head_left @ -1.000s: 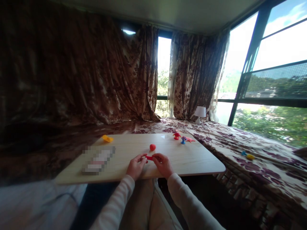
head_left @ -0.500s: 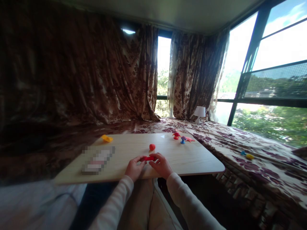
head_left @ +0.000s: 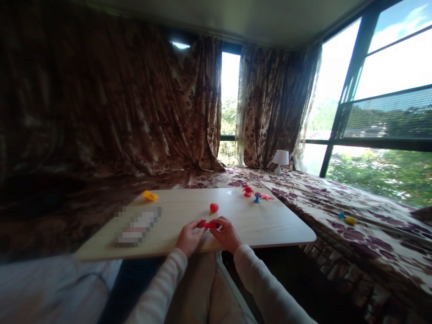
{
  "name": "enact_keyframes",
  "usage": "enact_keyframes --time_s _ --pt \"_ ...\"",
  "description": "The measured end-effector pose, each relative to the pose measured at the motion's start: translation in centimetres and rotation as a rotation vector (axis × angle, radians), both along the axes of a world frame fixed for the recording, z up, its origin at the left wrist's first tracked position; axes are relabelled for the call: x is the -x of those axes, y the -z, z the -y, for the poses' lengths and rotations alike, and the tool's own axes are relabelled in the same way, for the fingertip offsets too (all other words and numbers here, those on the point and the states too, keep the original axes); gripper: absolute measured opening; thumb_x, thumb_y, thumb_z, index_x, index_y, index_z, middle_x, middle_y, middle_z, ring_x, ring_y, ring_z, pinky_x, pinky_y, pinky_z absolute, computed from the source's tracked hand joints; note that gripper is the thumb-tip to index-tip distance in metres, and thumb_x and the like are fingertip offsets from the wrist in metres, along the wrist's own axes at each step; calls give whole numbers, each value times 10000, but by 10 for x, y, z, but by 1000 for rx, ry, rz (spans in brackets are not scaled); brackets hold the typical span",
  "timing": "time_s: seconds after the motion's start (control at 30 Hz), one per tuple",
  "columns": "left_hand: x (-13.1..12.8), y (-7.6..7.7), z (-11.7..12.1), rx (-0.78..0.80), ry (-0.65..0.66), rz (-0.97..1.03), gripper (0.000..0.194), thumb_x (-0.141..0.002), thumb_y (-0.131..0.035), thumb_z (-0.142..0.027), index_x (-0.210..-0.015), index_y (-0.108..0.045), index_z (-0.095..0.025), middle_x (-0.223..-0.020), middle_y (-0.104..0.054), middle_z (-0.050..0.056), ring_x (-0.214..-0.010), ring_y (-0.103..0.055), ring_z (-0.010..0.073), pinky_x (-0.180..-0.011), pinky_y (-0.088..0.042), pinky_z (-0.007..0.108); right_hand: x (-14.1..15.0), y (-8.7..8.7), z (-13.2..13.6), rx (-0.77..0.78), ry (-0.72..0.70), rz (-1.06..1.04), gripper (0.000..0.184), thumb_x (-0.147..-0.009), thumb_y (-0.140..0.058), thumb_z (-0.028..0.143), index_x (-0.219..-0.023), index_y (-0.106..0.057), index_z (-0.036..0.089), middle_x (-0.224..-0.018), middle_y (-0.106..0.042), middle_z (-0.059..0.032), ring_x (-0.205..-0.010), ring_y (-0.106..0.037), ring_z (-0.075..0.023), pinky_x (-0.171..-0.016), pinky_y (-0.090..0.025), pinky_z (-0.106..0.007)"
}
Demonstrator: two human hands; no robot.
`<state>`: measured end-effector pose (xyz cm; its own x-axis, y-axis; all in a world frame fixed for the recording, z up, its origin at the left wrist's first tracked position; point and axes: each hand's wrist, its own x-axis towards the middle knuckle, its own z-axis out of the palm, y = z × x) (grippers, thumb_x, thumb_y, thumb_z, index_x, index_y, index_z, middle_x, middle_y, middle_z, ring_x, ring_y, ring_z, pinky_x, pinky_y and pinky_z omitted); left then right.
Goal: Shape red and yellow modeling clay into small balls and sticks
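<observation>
Close to the table's near edge, both hands hold one short, flat red strip (head_left: 209, 225) that looks like modelling clay. My left hand (head_left: 191, 235) pinches its left end between thumb and fingers. At the other end, my right hand (head_left: 227, 232) grips the strip, fingertips bent over it and partly hiding it. Just beyond my fingers a small orange-red ball (head_left: 213, 208) rests on the pale wooden table (head_left: 182, 204), touching neither hand.
Far right on the table are a red toy figure (head_left: 248, 191), a blue one (head_left: 257, 197) and a flat pink piece (head_left: 267, 197). A yellow piece (head_left: 150, 195) and a blurred-out box (head_left: 137, 228) lie left. Blue and yellow bits (head_left: 351, 220) and a white lamp (head_left: 280, 160) sit on the flowered cloth.
My right fingers have shifted and now curl further over the strip's right end. My left hand has moved slightly left, still pinching it. The ball and toys stay in place.
</observation>
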<state>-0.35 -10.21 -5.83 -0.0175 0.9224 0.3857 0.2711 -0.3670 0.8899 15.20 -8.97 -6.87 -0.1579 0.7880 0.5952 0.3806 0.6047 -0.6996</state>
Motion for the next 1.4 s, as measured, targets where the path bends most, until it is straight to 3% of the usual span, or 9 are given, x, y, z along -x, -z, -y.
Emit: enact_keyframes --time_s 0.23,0.33,0.47,0.63,0.9,1.03,1.2,1.27,1.4 --pt "0 3 -3 -21 -25 -92 274 -650 -620 -282 -882 -705 -163 -915 -716 69 -917 -631 219 -913 -452 339 -1 -2 3 -11 4 8 259 -678 -611 136 -919 -670 207 -782 -597 -7 -693 -536 -127 -635 -448 -250" --pt "11 -1 -9 -14 -151 -228 230 -655 -607 -236 -849 -707 -164 -909 -713 74 -926 -620 228 -913 -444 353 -2 -3 3 0 26 -20 461 -659 -619 134 -1113 -579 200 -854 -589 -17 -707 -530 -131 -657 -457 -269" --pt "42 -9 -21 58 -348 -602 230 -672 -597 -247 -851 -719 -172 -932 -693 99 -980 -579 272 -904 -430 394 -2 0 1 16 39 -26 408 -696 -559 140 -1099 -570 206 -857 -578 -14 -683 -527 -122 -648 -456 -272" --pt "75 -26 -33 88 -184 -676 371 -658 -570 -182 -1015 -673 -183 -1086 -648 72 -1011 -587 200 -918 -426 288 -1 3 -1 -1 53 -65 322 -742 -476 151 -1039 -594 187 -816 -575 -14 -597 -516 -99 -581 -448 -243" --pt "23 -34 -25 188 -468 -1043 289 -712 -543 -419 -880 -634 -202 -1058 -637 130 -1032 -547 308 -892 -362 500 0 4 -4 -30 130 -102 288 -770 -443 179 -995 -622 167 -822 -623 -52 -594 -535 -119 -556 -452 -247" --pt "21 -34 -28 130 -345 -1052 244 -671 -578 -345 -882 -646 -242 -1069 -632 101 -1055 -536 277 -885 -385 428 0 4 -3 -48 140 -100 289 -760 -441 169 -973 -636 174 -806 -632 -46 -569 -521 -113 -558 -446 -247" --pt "50 -40 -34 160 -51 -853 583 -574 -616 -197 -1153 -574 -243 -1223 -589 78 -1159 -506 228 -975 -370 299 0 3 -2 -43 132 -76 278 -760 -446 169 -955 -643 183 -802 -635 -38 -567 -522 -112 -567 -447 -245" --pt "58 -39 -34 129 -73 -797 640 -584 -625 -218 -1217 -533 -193 -1302 -528 98 -1208 -469 232 -1013 -341 298 0 4 -2 -33 131 -66 276 -764 -446 171 -958 -642 177 -800 -637 -41 -581 -533 -118 -582 -452 -251" --pt "63 -33 -29 -10 -212 -924 377 -735 -489 -186 -1082 -636 -202 -1274 -560 82 -1201 -466 233 -1036 -298 375 -1 6 -4 -27 130 -59 279 -757 -447 153 -950 -646 178 -785 -641 -40 -628 -566 -133 -628 -467 -266"
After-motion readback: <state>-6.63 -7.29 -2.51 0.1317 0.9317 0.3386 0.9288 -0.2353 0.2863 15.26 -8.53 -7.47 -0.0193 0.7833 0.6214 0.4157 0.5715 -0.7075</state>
